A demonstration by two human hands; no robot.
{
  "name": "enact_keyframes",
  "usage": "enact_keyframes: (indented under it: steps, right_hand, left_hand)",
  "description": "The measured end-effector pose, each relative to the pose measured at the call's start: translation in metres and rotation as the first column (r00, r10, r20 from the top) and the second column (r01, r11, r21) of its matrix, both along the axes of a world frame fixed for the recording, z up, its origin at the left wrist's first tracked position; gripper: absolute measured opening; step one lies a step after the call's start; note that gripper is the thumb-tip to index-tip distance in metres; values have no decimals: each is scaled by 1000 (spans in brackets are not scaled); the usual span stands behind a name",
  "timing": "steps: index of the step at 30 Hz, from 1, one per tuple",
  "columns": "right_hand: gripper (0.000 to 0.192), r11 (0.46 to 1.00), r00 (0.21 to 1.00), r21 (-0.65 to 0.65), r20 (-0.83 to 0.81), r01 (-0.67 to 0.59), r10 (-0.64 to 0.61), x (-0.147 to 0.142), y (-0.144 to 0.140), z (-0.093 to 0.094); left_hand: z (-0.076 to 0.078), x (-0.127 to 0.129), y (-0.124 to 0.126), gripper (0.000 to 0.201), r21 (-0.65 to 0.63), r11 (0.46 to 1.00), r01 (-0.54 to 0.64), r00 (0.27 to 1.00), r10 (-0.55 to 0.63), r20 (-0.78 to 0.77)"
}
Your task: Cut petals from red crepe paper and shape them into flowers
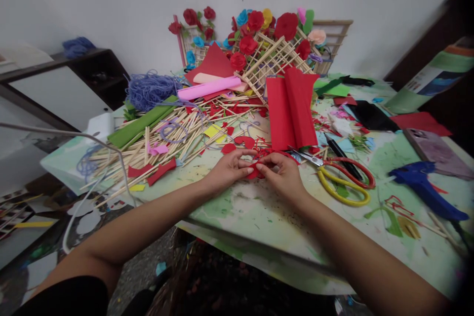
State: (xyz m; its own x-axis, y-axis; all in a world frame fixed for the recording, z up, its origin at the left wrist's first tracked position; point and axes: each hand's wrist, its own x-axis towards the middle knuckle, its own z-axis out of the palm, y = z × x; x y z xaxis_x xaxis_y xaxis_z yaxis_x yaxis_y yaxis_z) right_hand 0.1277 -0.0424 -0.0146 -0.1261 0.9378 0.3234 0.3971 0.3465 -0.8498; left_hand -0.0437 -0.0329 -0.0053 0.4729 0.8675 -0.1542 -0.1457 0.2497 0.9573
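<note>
Near the table's front edge, my left hand (234, 170) and my right hand (279, 174) meet over a small piece of red paper (253, 173). Both hands pinch it between thumb and fingers, and their fingers hide part of its outline. Just behind them lie cut red paper petals (244, 141) and narrow red scraps. A folded red paper sheet (292, 111) rises behind my right hand. To the right of that hand rest scissors (333, 170) with one red and one yellow handle loop, their blades pointing toward my fingers.
Thin wooden sticks (177, 131) are heaped at left, with purple yarn (151, 90) and a green paper roll (142, 121). Paper flowers on a stick lattice (276, 54) stand at the back. A blue glue gun (429, 190) and a phone (439, 150) lie at right. A cable (120, 158) hangs at left.
</note>
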Motion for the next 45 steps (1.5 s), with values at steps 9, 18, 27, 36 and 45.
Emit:
enact_keyframes:
  steps: [9, 18, 27, 36, 45]
  right_hand:
    - [16, 994, 982, -110, -184, 19, -39, 1, 1, 2]
    - [20, 977, 955, -203, -297, -59, -4, -1, 1, 1]
    - [22, 951, 914, -291, -406, -109, -20, -2, -1, 3]
    - [24, 945, 850, -297, -525, -136, -43, 4, 6, 7]
    - [19, 982, 957, -183, -271, 50, -99, 12, 11, 6]
  left_hand:
    - [2, 3, -2, 25, -73, 997, -17, 993, 8, -121]
    - [3, 1, 0, 20, -158, 987, -27, 1000, 29, 10]
    - [3, 0, 0, 18, -203, 979, 24, 997, -8, 78]
    - [14, 15, 31, 21, -301, 932, 202, 977, -171, 124]
    - [4, 16, 28, 27, -168, 962, 217, 976, -210, 57]
